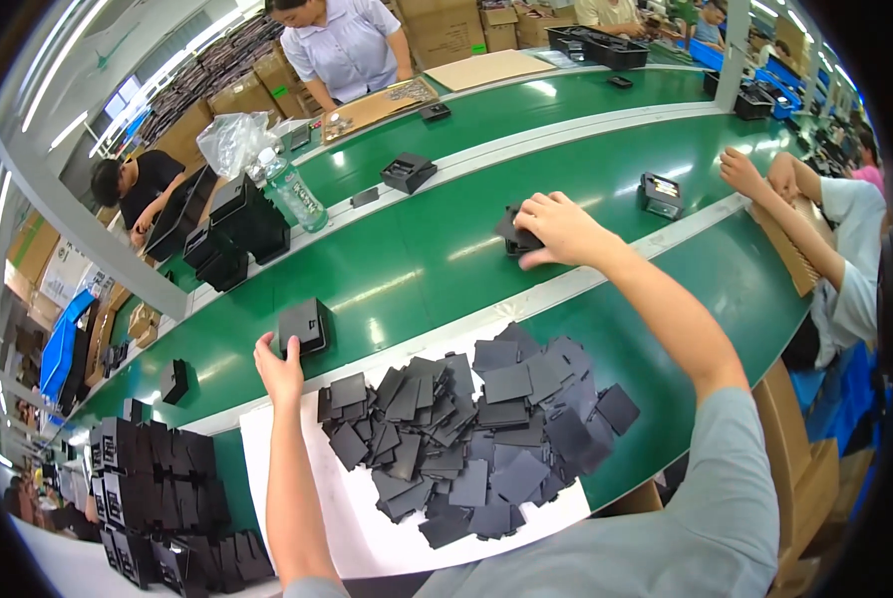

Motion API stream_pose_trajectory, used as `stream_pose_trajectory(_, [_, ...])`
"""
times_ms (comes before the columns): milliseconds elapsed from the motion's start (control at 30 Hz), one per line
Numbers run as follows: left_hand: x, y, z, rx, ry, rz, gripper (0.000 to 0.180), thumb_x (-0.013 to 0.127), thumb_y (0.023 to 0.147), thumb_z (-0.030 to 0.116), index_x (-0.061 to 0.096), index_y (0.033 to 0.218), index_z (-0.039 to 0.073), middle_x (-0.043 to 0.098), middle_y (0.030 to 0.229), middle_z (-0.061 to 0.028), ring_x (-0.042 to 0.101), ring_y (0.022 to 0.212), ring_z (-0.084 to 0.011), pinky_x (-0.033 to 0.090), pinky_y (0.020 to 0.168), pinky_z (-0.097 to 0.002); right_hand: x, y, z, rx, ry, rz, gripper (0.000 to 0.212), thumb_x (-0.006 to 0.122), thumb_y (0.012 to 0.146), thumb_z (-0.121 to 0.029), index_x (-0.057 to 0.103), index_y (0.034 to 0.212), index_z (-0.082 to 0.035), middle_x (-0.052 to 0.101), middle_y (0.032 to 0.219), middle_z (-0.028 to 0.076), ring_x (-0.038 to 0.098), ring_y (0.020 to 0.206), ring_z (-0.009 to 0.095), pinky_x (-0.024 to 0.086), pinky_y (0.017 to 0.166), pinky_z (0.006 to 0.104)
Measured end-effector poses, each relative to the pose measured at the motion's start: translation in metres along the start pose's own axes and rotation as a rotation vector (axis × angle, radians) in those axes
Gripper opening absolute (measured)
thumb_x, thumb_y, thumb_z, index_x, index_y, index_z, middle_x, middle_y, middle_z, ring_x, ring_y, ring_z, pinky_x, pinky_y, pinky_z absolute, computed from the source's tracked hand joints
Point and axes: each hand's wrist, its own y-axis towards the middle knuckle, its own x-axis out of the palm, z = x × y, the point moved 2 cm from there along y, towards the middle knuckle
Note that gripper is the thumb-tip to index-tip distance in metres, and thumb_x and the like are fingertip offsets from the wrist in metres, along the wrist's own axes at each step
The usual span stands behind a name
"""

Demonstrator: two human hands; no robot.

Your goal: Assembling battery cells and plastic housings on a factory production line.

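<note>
My right hand (563,231) is closed around a thin black plate (507,225), held over a small black plastic box on the green belt; the hand hides part of both. Over on the left, another black box (302,324) sits on the belt. Beside its near corner is my left hand (279,367), fingers apart, the thumb at the box's edge; whether it presses on the box is unclear. Between my forearms, a loose heap of flat black plates (466,429) lies on a white sheet (277,478).
Stacked black boxes (157,488) stand at lower left. Single boxes sit on the belt at left (173,381) and right (660,195). A plastic bottle (295,189) stands by black trays (242,224) on the far rail. Another person's hands (765,174) rest at right; a person sits opposite.
</note>
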Motion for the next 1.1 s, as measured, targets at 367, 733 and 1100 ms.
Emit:
stream_pose_trajectory(367, [-0.047, -0.128, 0.096, 0.137, -0.465, -0.285, 0.030, 0.057, 0.088, 0.006, 0.053, 0.117, 0.004, 0.053, 0.132, -0.0139, 0.052, 0.116, -0.0253, 0.038, 0.101, -0.0372, -0.014, 0.062, -0.025, -0.150, 0.580, -0.576, 0.081, 0.087, 0.061, -0.019, 0.043, 0.127, -0.004, 0.054, 0.123, 0.013, 0.059, 0.100, 0.026, 0.050, 0.083, 0.0348])
stream_pose_trajectory(733, [-0.006, -0.194, 0.121, 0.260, -0.823, -0.190, 0.068, 0.064, 0.084, 0.000, 0.029, 0.143, -0.001, 0.046, 0.138, -0.0180, 0.050, 0.123, -0.0269, 0.041, 0.100, -0.0365, -0.072, -0.002, -0.227, -0.150, 1.578, -0.092, 0.105, 0.096, 0.050, -0.028, 0.033, 0.132, -0.005, 0.049, 0.129, 0.015, 0.050, 0.116, 0.028, 0.041, 0.099, 0.0411])
stream_pose_trajectory(1100, [-0.021, -0.207, 0.114, 0.230, -1.012, -0.285, 0.071, 0.060, 0.087, -0.003, 0.020, 0.145, -0.003, 0.042, 0.137, -0.0207, 0.055, 0.114, -0.0275, 0.045, 0.096, -0.0324, -0.067, -0.012, -0.257, -0.415, 1.764, 0.147, 0.132, 0.094, 0.036, -0.052, 0.026, 0.139, -0.006, 0.035, 0.146, 0.022, 0.043, 0.129, 0.034, 0.036, 0.107, 0.0472])
